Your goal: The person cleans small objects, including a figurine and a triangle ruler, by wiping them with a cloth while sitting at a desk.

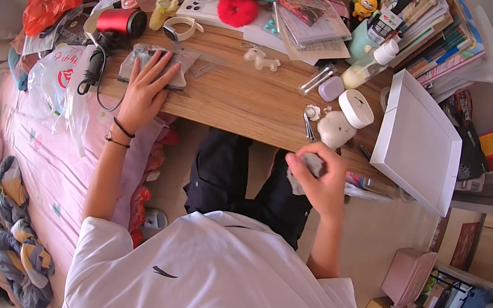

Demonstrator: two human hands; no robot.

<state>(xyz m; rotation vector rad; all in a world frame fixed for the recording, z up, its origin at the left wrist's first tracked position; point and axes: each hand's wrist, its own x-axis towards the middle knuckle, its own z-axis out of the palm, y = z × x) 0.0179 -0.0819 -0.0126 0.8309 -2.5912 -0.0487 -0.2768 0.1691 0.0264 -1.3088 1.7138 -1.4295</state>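
My left hand (147, 87) lies flat with fingers spread on a clear plastic bag (175, 81) at the desk's left part. Something grey and dark shows inside that bag. Off the desk's front edge, above my lap, my right hand (327, 185) is closed on a crumpled grey cloth (301, 175). Its thumb and fingers wrap round the cloth, and part of the cloth is hidden behind them. Just beyond this hand on the desk sit a fluffy white pouch (335, 130) and a nail clipper (309, 126).
A red hair dryer (119, 21) with its cord stands left of the bag. On the right are a white box lid (417, 141), a white case (356, 109) and a pump bottle (367, 70). Books (450, 48) pile up behind. A pink-sheeted bed (53, 166) adjoins the desk's left side.
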